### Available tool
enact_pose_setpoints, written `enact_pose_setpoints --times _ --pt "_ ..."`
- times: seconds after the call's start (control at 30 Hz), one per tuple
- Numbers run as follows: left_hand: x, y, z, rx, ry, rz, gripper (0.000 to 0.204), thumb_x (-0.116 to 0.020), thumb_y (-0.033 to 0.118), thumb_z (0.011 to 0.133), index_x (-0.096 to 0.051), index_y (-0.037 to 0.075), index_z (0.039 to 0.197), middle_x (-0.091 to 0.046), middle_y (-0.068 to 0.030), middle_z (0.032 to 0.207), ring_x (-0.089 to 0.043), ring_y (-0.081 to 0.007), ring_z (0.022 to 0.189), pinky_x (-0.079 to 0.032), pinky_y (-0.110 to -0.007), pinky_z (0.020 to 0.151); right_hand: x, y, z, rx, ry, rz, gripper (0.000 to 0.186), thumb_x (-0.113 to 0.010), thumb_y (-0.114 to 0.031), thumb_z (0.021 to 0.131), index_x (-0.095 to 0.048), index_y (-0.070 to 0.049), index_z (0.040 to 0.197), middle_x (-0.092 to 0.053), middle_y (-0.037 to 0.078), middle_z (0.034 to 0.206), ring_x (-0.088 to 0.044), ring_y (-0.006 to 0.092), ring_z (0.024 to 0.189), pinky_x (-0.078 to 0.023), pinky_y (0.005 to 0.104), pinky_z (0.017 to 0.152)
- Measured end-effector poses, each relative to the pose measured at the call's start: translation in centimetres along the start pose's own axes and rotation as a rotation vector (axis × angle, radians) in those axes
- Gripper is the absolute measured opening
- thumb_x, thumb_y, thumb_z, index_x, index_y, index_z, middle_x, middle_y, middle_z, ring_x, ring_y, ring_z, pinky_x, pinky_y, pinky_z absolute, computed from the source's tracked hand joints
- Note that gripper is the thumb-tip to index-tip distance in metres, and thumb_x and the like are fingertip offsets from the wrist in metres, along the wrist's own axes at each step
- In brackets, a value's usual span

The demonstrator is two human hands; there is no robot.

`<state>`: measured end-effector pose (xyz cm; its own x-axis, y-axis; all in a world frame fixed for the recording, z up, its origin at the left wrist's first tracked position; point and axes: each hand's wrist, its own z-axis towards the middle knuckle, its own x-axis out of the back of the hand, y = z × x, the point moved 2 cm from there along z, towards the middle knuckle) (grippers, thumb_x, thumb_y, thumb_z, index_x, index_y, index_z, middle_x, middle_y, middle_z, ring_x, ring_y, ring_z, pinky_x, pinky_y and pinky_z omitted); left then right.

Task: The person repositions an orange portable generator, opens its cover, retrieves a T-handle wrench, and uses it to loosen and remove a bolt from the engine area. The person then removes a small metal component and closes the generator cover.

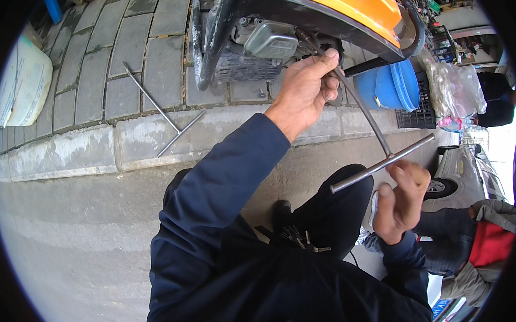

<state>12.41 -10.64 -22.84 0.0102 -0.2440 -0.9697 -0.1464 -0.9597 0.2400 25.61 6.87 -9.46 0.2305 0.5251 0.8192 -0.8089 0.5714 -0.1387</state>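
Note:
My left hand (308, 88) pinches the shaft of a steel T-handle wrench (361, 105) between thumb and fingers. The wrench's far end reaches in beside the grey metal cover of an engine (272, 41), where its tip is hidden. That engine sits in a machine with an orange top (356, 13) and a black tube frame. At the near end, my right hand (403, 196) is beside the crossbar, fingers loosely bent and thumb apart. Its fingertips are close to the joint of bar and shaft; whether they touch is unclear. A second T-handle wrench (159, 110) lies on the paving at left.
A blue bucket (382, 86) stands right of the machine, by a black crate (416, 104) and bulging plastic bags (454, 92). A white bucket (25, 84) is at far left. The stone kerb (68, 153) crosses before me. A person (465, 239) and a parked car (464, 176) are at right.

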Motion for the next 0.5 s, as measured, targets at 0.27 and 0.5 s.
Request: enact_pose_setpoints --times 0.27,0.5 --pt "0.7 -0.5 0.2 0.001 -0.075 0.018 0.018 -0.057 0.016 0.104 -0.064 0.001 0.111 -0.068 -0.0103 0.099 -0.058 -0.0088 0.070 -0.048 -0.024 0.060 0.0 -0.3 -1.2 -0.445 -0.129 0.280 0.058 -0.067 0.000 0.088 -0.046 0.008 0.142 -0.060 0.004 0.070 -0.052 0.0126 0.055 -0.038 0.0241 0.056" --pt "0.4 -0.4 0.1 0.043 -0.170 -0.164 0.019 -0.058 0.016 0.104 -0.063 0.001 0.114 -0.066 -0.0095 0.103 -0.059 -0.0096 0.076 -0.048 -0.023 0.062 -1.9 -0.9 2.3 -0.182 -0.255 0.093 0.043 -0.063 0.014 0.073 -0.071 -0.002 0.112 -0.072 0.019 0.107 -0.066 0.0291 0.079 -0.052 0.0365 0.071"
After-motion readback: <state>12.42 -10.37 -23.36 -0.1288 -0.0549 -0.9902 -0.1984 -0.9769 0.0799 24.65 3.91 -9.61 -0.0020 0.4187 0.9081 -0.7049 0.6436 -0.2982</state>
